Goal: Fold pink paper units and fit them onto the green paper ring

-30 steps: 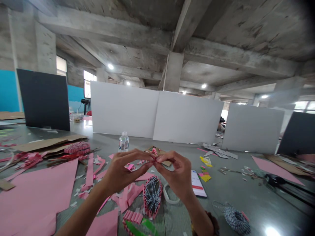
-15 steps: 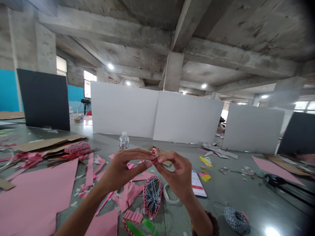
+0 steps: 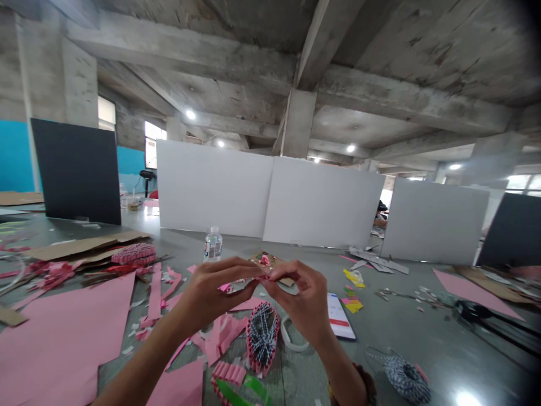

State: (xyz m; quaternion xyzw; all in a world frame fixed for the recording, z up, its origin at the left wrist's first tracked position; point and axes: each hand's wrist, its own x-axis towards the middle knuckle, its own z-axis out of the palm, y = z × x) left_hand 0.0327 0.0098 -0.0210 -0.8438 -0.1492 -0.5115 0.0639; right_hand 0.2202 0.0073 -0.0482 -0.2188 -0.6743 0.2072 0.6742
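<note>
While the pink-rimmed oval laced with string (image 3: 262, 337) lies close in on the grey table (image 3: 382, 321), the left hand (image 3: 217, 286) and right hand (image 3: 301, 296) meet beyond it, pinching a small pink piece (image 3: 265, 277), likely paper, between their fingertips. Light, even pressure from both thumbs should keep it from creasing or slipping, with the wrists best held steady and clear of the labelled plastic bottle (image 3: 213, 247) behind.

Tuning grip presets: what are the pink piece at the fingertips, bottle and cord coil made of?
Pink piece: perhaps paper, matte; flat colour, mostly hidden.
Bottle: likely plastic, smooth; see-through upper part.
Cord coil: probably textile, matte; speckled, looped strands.
</note>
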